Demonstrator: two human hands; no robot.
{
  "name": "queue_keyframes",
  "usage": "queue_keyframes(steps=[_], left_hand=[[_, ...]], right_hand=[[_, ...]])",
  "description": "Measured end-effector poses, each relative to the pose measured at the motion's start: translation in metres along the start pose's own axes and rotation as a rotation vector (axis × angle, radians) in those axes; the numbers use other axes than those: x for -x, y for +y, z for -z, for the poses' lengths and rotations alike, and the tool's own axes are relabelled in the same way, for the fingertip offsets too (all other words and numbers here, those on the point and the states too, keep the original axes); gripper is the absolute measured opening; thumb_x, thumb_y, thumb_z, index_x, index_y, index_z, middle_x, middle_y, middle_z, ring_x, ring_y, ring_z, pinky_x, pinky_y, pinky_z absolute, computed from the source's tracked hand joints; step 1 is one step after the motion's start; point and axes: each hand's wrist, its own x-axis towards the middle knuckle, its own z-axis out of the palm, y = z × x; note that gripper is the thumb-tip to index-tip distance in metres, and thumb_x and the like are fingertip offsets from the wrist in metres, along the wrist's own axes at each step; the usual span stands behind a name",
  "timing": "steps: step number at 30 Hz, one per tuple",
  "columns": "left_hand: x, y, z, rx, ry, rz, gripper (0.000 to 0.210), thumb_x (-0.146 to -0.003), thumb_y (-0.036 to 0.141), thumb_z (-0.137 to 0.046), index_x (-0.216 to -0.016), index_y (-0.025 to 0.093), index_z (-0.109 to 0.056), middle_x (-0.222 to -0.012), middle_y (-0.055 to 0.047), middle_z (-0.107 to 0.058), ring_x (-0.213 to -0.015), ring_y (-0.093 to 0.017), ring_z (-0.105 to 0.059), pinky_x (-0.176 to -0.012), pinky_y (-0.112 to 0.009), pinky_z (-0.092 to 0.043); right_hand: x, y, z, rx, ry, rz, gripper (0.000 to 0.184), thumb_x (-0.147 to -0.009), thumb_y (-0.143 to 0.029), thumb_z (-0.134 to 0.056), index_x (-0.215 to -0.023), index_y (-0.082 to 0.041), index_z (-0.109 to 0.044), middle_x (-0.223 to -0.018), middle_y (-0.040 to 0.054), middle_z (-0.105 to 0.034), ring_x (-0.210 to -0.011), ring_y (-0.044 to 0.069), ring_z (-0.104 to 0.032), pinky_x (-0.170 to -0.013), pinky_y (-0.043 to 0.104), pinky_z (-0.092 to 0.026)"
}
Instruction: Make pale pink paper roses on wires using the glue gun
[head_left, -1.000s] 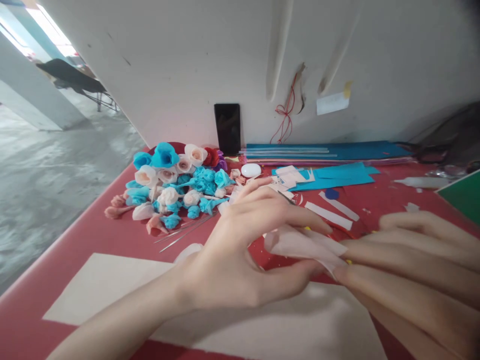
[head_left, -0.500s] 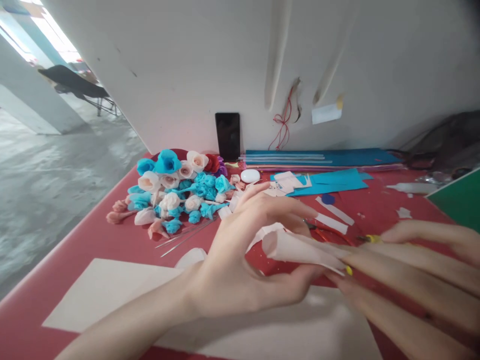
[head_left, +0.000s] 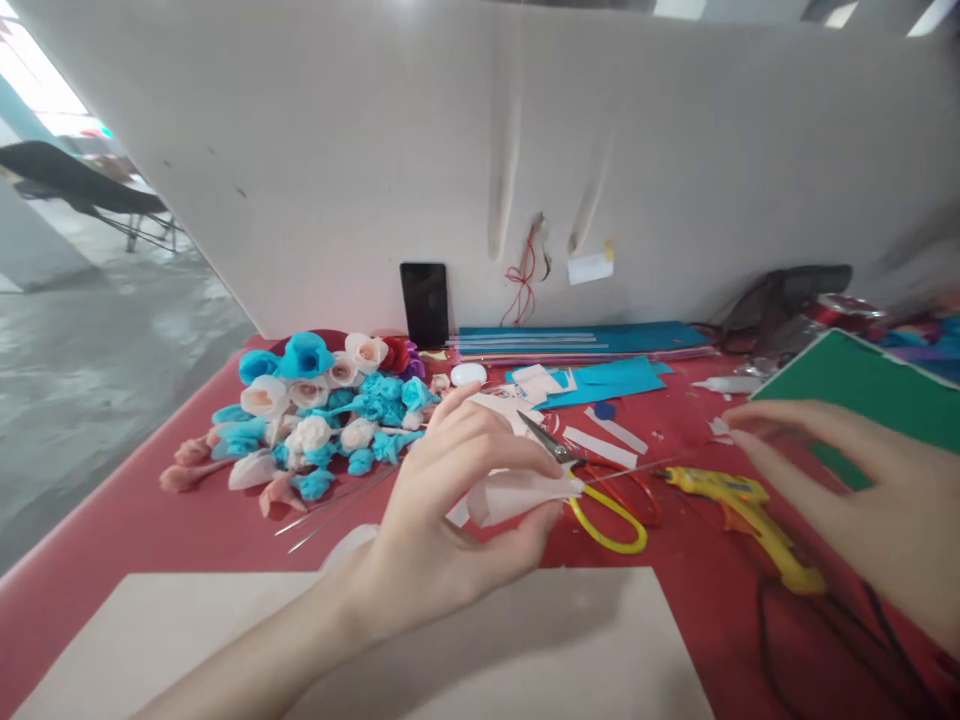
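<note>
My left hand (head_left: 469, 510) is closed round a pale pink paper petal rolled into a cone (head_left: 517, 497), its narrow end pinched between thumb and fingers. From that end a thin strand (head_left: 634, 469) runs right; whether it is wire or glue cannot be told. To the right my right hand (head_left: 847, 490) is raised with thumb and forefinger drawn close together; what they hold is too fine to make out. A yellow glue gun (head_left: 750, 515) lies between the hands. Scissors with yellow and red handles (head_left: 611, 522) lie just beyond the cone.
Blue, cream and pink paper flowers (head_left: 307, 410) are heaped at the left, with metal rods (head_left: 330, 515) beside them. A pale paper sheet (head_left: 225, 640) covers the near red table (head_left: 150, 540). Behind are a phone (head_left: 424, 303), blue paper (head_left: 607, 385) and a green board (head_left: 862, 400).
My right hand has moved away from the paper cone, off to the right. The glue gun now lies in plain view on the table. The view has shifted right and up.
</note>
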Motion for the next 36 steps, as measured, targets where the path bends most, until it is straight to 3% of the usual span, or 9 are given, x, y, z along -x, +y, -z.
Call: queue_keyframes(steps=[2,4,9,14,17,23,27,33,36], left_hand=[[0.001,0.002,-0.005,0.001,-0.006,0.04,0.022,-0.068,0.007,-0.064,-0.084,0.019,-0.054,-0.075,0.002,-0.059,-0.07,-0.012,-0.055,-0.09,-0.04,-0.039],[0.004,0.004,-0.01,0.015,0.0,0.096,0.025,-0.068,0.01,-0.065,-0.088,0.02,-0.053,-0.073,0.003,-0.057,-0.068,-0.013,-0.055,-0.086,-0.038,-0.041],[0.013,0.007,-0.02,0.102,-0.108,0.122,0.04,-0.066,0.011,-0.068,-0.101,0.023,-0.051,-0.078,0.002,-0.058,-0.073,-0.014,-0.057,-0.073,-0.029,-0.046],[0.015,0.008,-0.022,0.213,-0.143,0.092,0.041,-0.066,0.008,-0.068,-0.102,0.021,-0.052,-0.084,0.0,-0.064,-0.076,-0.012,-0.056,-0.075,-0.027,-0.045],[0.014,0.007,-0.023,0.219,-0.113,0.092,0.038,-0.066,0.008,-0.069,-0.099,0.019,-0.054,-0.084,-0.001,-0.064,-0.075,-0.012,-0.056,-0.074,-0.026,-0.045],[0.008,0.003,-0.023,0.198,-0.198,0.109,0.022,-0.067,0.01,-0.068,-0.086,0.016,-0.058,-0.077,-0.002,-0.064,-0.073,-0.014,-0.057,-0.071,-0.027,-0.046],[0.004,0.001,-0.021,0.16,-0.268,0.077,0.019,-0.068,0.01,-0.067,-0.086,0.016,-0.061,-0.075,-0.003,-0.066,-0.074,-0.015,-0.058,-0.076,-0.031,-0.047],[0.002,-0.002,-0.019,0.072,-0.344,0.018,0.014,-0.071,0.011,-0.066,-0.085,0.016,-0.066,-0.073,-0.002,-0.068,-0.072,-0.014,-0.058,-0.076,-0.031,-0.046],[0.001,-0.001,-0.02,0.066,-0.354,-0.001,0.016,-0.071,0.008,-0.066,-0.086,0.015,-0.065,-0.078,-0.002,-0.07,-0.076,-0.014,-0.06,-0.079,-0.032,-0.046]], right_hand=[[-0.004,-0.02,-0.009,-0.018,-0.032,-0.002,0.018,-0.085,-0.033,-0.057,-0.101,-0.031,-0.065,-0.082,0.0023,-0.064,-0.084,0.024,-0.061,-0.065,0.033,-0.053],[-0.007,-0.042,-0.015,-0.044,-0.059,-0.003,0.014,-0.084,-0.037,-0.057,-0.091,-0.029,-0.067,-0.072,0.0017,-0.063,-0.076,0.022,-0.062,-0.062,0.032,-0.053],[-0.007,-0.071,-0.016,-0.113,-0.103,-0.041,0.015,-0.082,-0.037,-0.06,-0.089,-0.027,-0.068,-0.072,0.0023,-0.063,-0.076,0.022,-0.062,-0.062,0.031,-0.054],[-0.011,-0.071,-0.01,-0.271,-0.205,0.014,0.008,-0.083,-0.025,-0.059,-0.09,-0.022,-0.063,-0.086,0.0005,-0.066,-0.079,0.017,-0.062,-0.06,0.025,-0.053],[-0.016,-0.073,-0.011,-0.354,-0.239,-0.023,0.006,-0.083,-0.019,-0.058,-0.08,-0.022,-0.063,-0.077,-0.0016,-0.064,-0.07,0.014,-0.061,-0.058,0.023,-0.051],[-0.013,-0.077,-0.021,-0.237,-0.135,-0.136,0.017,-0.081,-0.037,-0.062,-0.075,-0.023,-0.068,-0.064,0.0027,-0.06,-0.065,0.019,-0.061,-0.057,0.027,-0.053],[-0.008,-0.076,-0.025,-0.237,-0.134,-0.164,0.018,-0.08,-0.039,-0.062,-0.075,-0.023,-0.069,-0.063,0.0028,-0.06,-0.065,0.019,-0.061,-0.057,0.028,-0.053],[-0.006,-0.067,-0.022,-0.35,-0.232,-0.142,0.006,-0.079,-0.021,-0.059,-0.077,-0.023,-0.065,-0.07,-0.0009,-0.062,-0.064,0.014,-0.06,-0.056,0.023,-0.051],[-0.007,-0.063,-0.019,-0.413,-0.257,-0.102,0.01,-0.079,-0.015,-0.058,-0.079,-0.024,-0.061,-0.074,-0.0061,-0.063,-0.064,0.009,-0.059,-0.057,0.018,-0.049]])
